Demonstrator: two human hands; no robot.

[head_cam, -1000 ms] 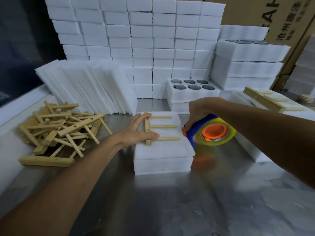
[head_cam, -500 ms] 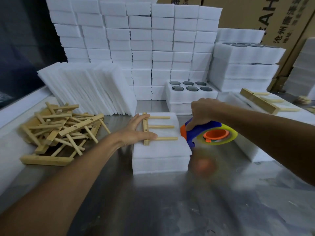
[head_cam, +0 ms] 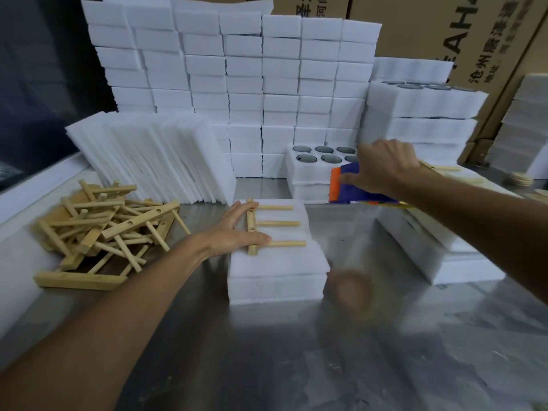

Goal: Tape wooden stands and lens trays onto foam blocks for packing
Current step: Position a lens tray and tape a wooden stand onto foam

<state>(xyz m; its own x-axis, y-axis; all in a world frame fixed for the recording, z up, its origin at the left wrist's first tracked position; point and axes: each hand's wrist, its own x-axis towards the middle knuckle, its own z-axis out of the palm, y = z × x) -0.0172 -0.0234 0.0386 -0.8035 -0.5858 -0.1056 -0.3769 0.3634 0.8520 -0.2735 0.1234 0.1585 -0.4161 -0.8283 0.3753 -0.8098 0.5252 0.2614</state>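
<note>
A wooden stand [head_cam: 268, 224], one crossbar with three pegs pointing right, lies flat on a white foam block [head_cam: 275, 271] in the middle of the steel table. My left hand [head_cam: 234, 232] presses its crossbar down with straight fingers. My right hand [head_cam: 382, 170] grips a blue and orange tape dispenser [head_cam: 347, 186], held in the air to the right of and behind the block, blurred by motion. A foam lens tray [head_cam: 311, 176] with round holes stands just behind the dispenser.
A loose heap of wooden stands [head_cam: 100, 229] lies at the left. Leaning foam sheets [head_cam: 154, 155] and a wall of stacked foam blocks [head_cam: 237, 72] fill the back. More foam slabs [head_cam: 439, 247] lie at the right, with cardboard boxes [head_cam: 489, 40] behind.
My right hand has lifted the tape dispenser up and away from the block's right edge, towards the back right. The left hand and the stand have stayed put.
</note>
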